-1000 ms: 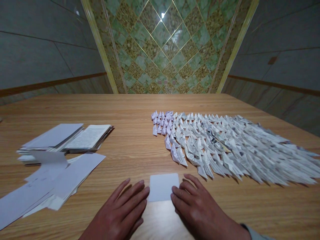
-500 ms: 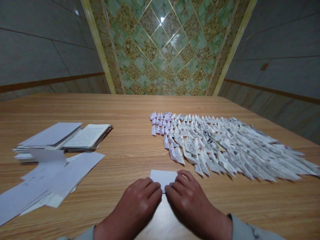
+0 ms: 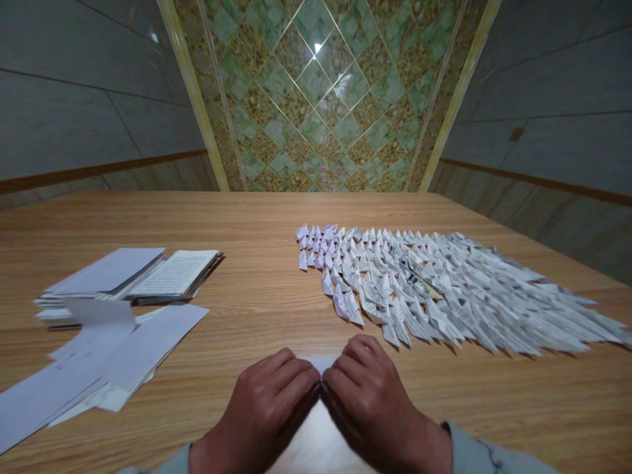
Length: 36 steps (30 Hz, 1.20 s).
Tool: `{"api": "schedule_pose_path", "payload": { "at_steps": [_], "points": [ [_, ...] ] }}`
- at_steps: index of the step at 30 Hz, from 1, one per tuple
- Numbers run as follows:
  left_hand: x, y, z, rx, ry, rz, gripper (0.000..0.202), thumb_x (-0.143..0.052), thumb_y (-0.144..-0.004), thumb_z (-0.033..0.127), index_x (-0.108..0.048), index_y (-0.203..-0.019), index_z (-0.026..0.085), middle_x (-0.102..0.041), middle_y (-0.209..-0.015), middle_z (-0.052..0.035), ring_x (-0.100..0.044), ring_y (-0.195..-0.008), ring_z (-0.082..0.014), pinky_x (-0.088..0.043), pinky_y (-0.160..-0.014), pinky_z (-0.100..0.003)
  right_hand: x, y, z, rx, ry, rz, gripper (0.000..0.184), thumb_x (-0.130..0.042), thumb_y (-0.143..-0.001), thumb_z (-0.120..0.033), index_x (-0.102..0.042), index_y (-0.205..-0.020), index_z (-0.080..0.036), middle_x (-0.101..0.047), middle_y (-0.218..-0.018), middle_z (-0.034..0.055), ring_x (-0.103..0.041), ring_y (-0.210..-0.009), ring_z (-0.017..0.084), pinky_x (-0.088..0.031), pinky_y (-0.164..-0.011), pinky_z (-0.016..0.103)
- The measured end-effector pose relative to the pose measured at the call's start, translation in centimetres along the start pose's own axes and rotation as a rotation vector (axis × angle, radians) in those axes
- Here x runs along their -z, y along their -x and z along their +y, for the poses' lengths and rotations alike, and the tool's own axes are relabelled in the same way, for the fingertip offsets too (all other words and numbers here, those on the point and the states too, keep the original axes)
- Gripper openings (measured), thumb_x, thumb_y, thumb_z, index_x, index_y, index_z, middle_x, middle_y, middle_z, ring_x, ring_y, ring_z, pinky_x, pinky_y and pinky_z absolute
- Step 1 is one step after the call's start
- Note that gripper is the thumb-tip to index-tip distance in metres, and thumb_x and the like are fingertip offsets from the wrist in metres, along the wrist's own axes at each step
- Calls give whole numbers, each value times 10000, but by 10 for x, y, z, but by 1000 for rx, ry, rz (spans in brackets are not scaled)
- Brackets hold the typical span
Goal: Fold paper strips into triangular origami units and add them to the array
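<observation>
My left hand (image 3: 276,394) and my right hand (image 3: 368,388) meet at the front middle of the table, thumbs hidden beneath curled fingers. Both are closed on a small piece of white paper (image 3: 316,363), of which only a pale strip shows between and beyond the fingertips. How the paper is folded underneath is hidden by my hands. Past my right hand lie many folded paper boats (image 3: 419,283), packed in rows; those at the left end (image 3: 316,245) are pale lilac, the others printed white or grey.
Loose sheets of paper (image 3: 113,355) overlap at the left, one bent upward. Behind them are a stack of blank-topped paper (image 3: 106,270) and a stack of printed pages (image 3: 175,273). The wooden table (image 3: 247,217) reaches to a green tiled wall (image 3: 316,131).
The paper's upper part, standing up between my hands before, is now mostly out of sight. My hands have drawn together until the fingertips nearly touch. The view has shifted slightly.
</observation>
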<state>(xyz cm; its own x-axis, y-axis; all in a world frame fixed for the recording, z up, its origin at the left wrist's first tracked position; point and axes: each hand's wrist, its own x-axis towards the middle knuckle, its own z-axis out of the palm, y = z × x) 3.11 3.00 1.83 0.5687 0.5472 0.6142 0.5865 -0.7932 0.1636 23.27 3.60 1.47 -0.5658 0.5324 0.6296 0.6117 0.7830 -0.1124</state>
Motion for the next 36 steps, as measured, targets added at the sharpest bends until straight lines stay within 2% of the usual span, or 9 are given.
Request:
{"api": "schedule_pose_path", "payload": {
  "at_steps": [8,11,13,16,21,24,27,31,36],
  "points": [
    [12,4,-17,64,122,82,128,-542,-1013,160,-654,-953,178,-686,-728,-22,-591,-628,-157,-438,-589,-247,27,-5,21,-116,-206,94,221,-536,-1010,-177,-671,-835,-175,-657,-711,29,-515,-700,186,-358,-689,338],
    [15,4,-18,241,209,163,133,-581,-985,166,-688,-909,185,-709,-744,-18,-650,-641,-148,-484,-596,-222,33,-5,30,-292,-356,168,179,-554,-992,-170,-685,-871,-194,-674,-744,19,-571,-723,181,-412,-691,318],
    [16,3,-15,412,303,215,149,-602,-964,169,-692,-848,193,-711,-723,-3,-670,-621,-142,-499,-567,-204,34,-4,31,-399,-494,138,136,-615,-955,-246,-694,-1060,-214,-716,-917,42,-624,-837,200,-475,-743,321],
    [13,3,-9,570,465,235,150,-609,-951,180,-688,-826,201,-714,-711,10,-680,-602,-142,-520,-547,-198,30,-6,23,-477,-672,30,535,-740,-836,-320,-578,-1338,-227,-675,-1213,89,-639,-1024,235,-522,-858,358],
    [9,5,-9,388,453,154,130,-602,-962,143,-693,-934,231,-757,-917,-14,-704,-814,-160,-549,-735,-237,20,-7,13,-272,-674,63,115,-647,-867,-107,-672,-883,-218,-698,-938,27,-633,-897,183,-479,-796,309],
    [8,7,-11,230,312,90,139,-626,-955,149,-657,-1068,225,-734,-1079,-58,-665,-946,-191,-520,-831,-289,17,-4,15,-43,-477,86,131,-591,-895,-79,-642,-915,-198,-717,-934,33,-573,-860,198,-419,-820,361],
    [5,10,-8,159,243,-44,131,-593,-952,134,-629,-1055,206,-707,-1042,-72,-634,-905,-214,-490,-781,-323,14,2,16,48,-335,-36,107,-560,-920,-88,-608,-906,-182,-725,-930,43,-525,-838,205,-375,-827,380],
    [2,14,-1,143,219,-194,92,-574,-962,140,-627,-922,204,-696,-903,-47,-611,-796,-217,-445,-708,-335,9,11,17,26,-314,-184,124,-558,-915,-81,-591,-861,-187,-678,-799,16,-500,-793,189,-347,-795,355],
    [1,19,0,168,250,-243,148,-533,-1019,216,-624,-903,210,-700,-854,-34,-622,-770,-211,-449,-696,-322,13,13,19,-214,-459,-357,106,-645,-921,-124,-625,-849,-200,-642,-790,-10,-540,-843,176,-349,-805,320]
  ]
}}
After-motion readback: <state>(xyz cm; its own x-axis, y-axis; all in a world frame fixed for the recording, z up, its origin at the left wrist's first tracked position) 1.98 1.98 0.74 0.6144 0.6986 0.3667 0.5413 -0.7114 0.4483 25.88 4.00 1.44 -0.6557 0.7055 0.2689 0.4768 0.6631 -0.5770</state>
